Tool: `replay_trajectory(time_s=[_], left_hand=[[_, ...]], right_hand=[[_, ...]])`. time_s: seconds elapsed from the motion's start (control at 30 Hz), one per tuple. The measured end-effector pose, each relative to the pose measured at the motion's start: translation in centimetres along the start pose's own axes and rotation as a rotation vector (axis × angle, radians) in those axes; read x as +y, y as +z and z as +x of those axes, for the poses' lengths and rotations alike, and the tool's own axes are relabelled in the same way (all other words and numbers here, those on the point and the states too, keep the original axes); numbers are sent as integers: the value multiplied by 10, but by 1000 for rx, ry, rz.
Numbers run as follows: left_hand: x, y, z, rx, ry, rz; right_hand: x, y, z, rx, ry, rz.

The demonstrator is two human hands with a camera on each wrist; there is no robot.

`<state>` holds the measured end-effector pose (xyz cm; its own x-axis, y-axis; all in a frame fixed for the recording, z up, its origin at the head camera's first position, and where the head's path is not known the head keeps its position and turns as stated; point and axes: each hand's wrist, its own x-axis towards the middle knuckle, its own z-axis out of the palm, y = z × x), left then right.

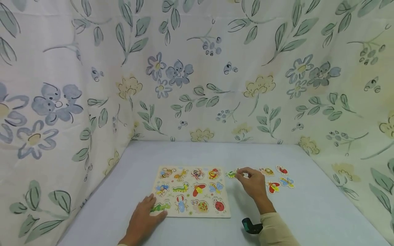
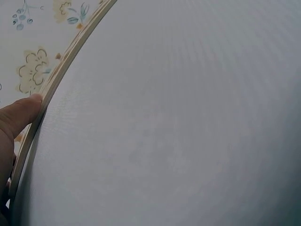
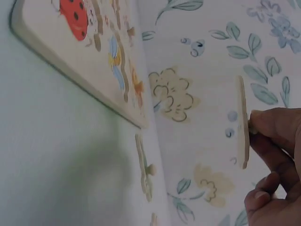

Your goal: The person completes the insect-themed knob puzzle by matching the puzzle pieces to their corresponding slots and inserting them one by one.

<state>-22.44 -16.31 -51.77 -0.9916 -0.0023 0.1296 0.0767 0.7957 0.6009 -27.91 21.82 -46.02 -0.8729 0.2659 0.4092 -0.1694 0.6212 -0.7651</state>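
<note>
Nearest, the left hand [image 1: 144, 218] rests on the near left corner of the insect puzzle board [image 1: 191, 196], thumb spread from relaxed fingers. Slightly farther, to the right, the right hand [image 1: 254, 183] pinches a flat piece [image 3: 242, 122] between thumb and fingers, clear of the table [image 1: 200, 232], near a green caterpillar piece [image 1: 231, 174]. Loose insect pieces [image 1: 287, 182] lie farther right; farthest hangs a floral curtain [image 1: 197, 112].

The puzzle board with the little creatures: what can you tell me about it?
The puzzle board is a flat, pale, wood-looking rectangle with at least one rounded corner. Colourful creatures fill three rows of four, small plant designs between them. It lies flat on the white table, the left hand touching its near left corner.
</note>
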Motion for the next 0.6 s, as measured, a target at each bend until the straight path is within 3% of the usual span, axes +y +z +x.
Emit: replay_trajectory(time_s=[0.6], left_hand=[[0,0,-1,11,-3,0]], right_hand=[[-60,61,-1,-35,-318,106]])
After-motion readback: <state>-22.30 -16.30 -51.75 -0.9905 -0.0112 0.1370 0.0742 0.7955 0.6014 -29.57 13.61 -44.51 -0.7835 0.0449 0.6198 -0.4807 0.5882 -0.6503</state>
